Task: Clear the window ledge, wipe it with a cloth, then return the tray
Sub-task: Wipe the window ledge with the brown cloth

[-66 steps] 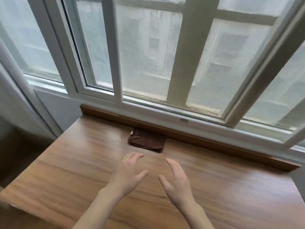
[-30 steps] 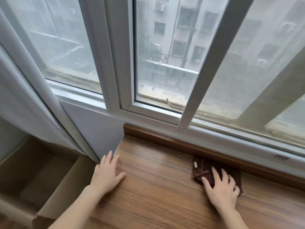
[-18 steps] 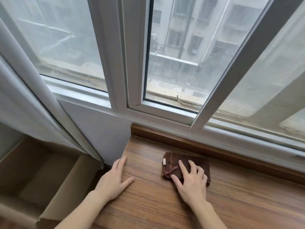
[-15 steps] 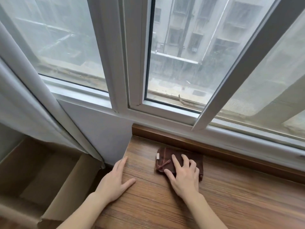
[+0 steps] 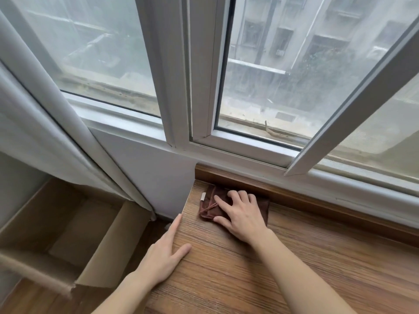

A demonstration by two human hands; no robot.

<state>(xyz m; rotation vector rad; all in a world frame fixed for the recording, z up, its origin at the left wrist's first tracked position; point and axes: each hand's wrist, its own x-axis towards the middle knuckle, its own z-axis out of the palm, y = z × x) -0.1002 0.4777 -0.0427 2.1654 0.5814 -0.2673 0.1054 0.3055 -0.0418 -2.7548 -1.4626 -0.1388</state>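
Two hands flat, right hand pressing brown cloth, wooden ledge

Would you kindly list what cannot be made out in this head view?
- Cloth: its middle lies hidden under the right hand.
- Cardboard box: cut off by the left edge; contents unclear.
- Ledge: its right and near parts run out of frame.
- Tray: nowhere in view.

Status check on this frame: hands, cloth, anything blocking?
Right hand flat, pressing brown cloth at ledge's left end. Left hand flat on ledge edge. Nothing in the way; open cardboard box sits below left.
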